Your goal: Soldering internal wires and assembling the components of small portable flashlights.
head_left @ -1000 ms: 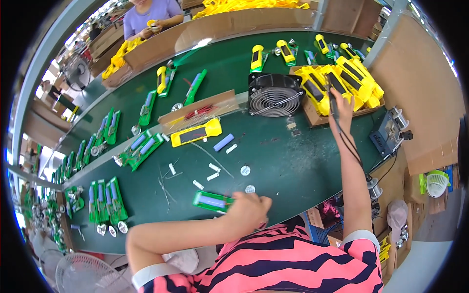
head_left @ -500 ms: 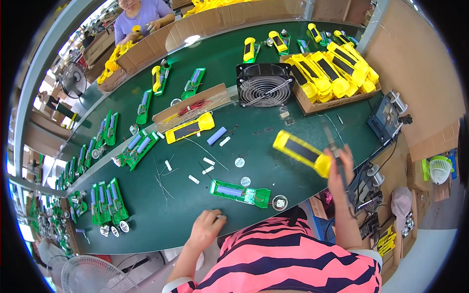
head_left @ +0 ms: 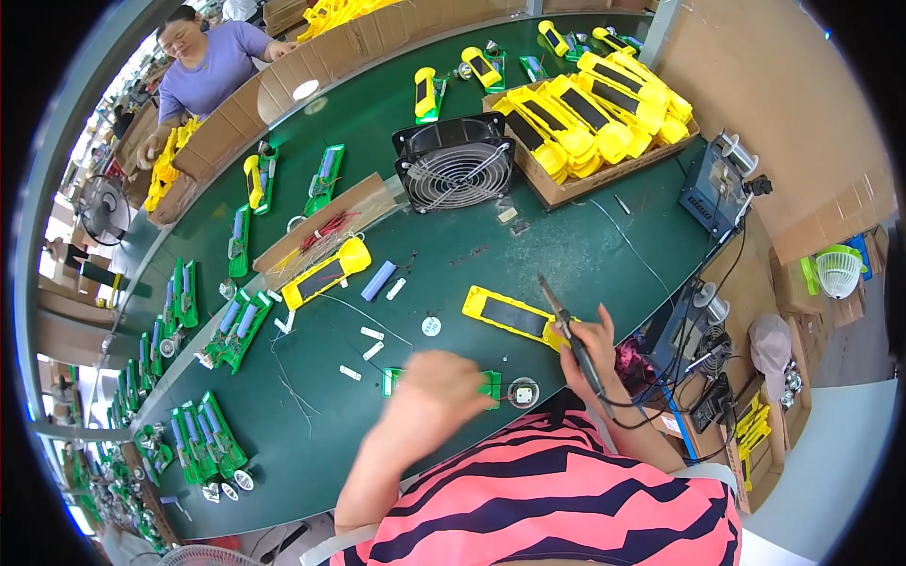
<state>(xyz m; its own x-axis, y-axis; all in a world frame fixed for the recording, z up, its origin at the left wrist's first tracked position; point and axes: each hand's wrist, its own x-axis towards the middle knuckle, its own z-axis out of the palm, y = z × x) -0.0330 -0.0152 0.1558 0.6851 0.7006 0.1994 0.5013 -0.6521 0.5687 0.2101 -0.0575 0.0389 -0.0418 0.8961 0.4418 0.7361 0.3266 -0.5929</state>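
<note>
My right hand (head_left: 595,351) is wrapped around a soldering iron (head_left: 578,351), its tip pointing up and away from me. At the same hand is a yellow lamp casing (head_left: 512,317) with a dark panel; its near end meets my fingers, and whether they grip it I cannot tell. My left hand (head_left: 436,396) is smeared by motion and hangs over a green casing (head_left: 490,388), hiding most of it. Joined to that casing's right end is a round clear lamp head (head_left: 523,392). The left fingers are too blurred to read.
A cardboard box (head_left: 552,198) holds stacked yellow casings. Beside it stands a black fan (head_left: 461,177). Soldering stations (head_left: 714,193) with cords line the right edge. Another yellow casing (head_left: 326,274), a blue cell (head_left: 378,281) and green assemblies (head_left: 239,330) lie leftward. A person (head_left: 215,66) works across the bench.
My left hand has risen from the bench edge and moved over the green casing. My right hand has come nearer and left with the iron, and the yellow casing has shifted too. The view has turned.
</note>
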